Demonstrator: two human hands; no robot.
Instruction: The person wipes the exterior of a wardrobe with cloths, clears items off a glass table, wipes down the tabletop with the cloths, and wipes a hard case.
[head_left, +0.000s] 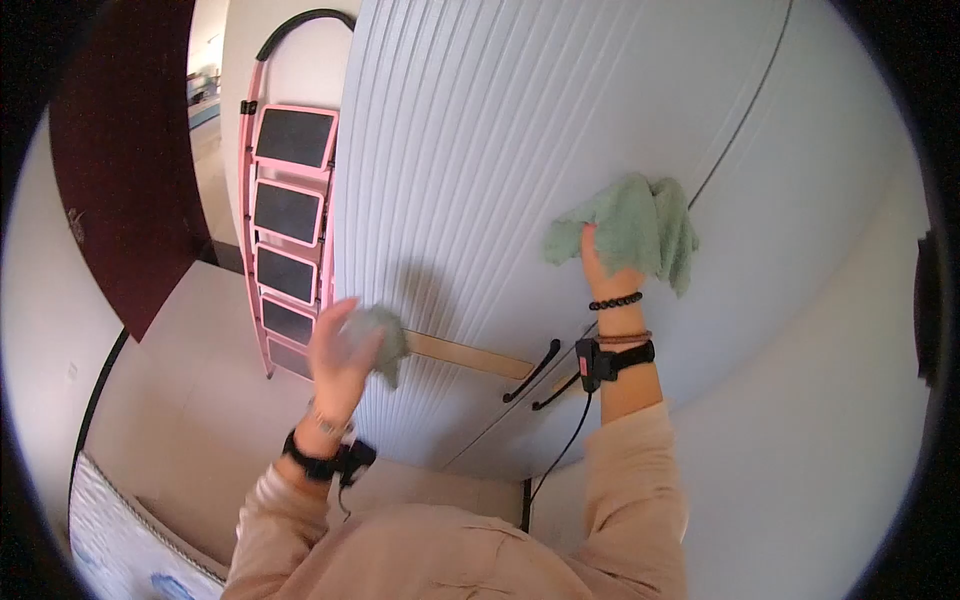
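A light green cloth [645, 225] drapes over the fingers of my right hand [592, 250], which grips it against the pale wardrobe door [480, 150]. Folds of the fabric hide most of those fingers. Farther left and lower, my left hand [342, 345] is blurred by motion and holds a smaller grey-green cloth [388, 345] near the ribbed part of the door. Its shadow falls on the ribs just above. Two black handles, one on each door, sit between and below my hands; the left handle [532, 372] is beside a tan strip [470, 355].
A pink folding step ladder [288, 215] with dark treads leans at the wardrobe's left side. Beyond it are a dark red door [125, 150] and an opening. A patterned mattress [130, 535] lies at the lower left. A black cable [570, 445] hangs from my right wrist device.
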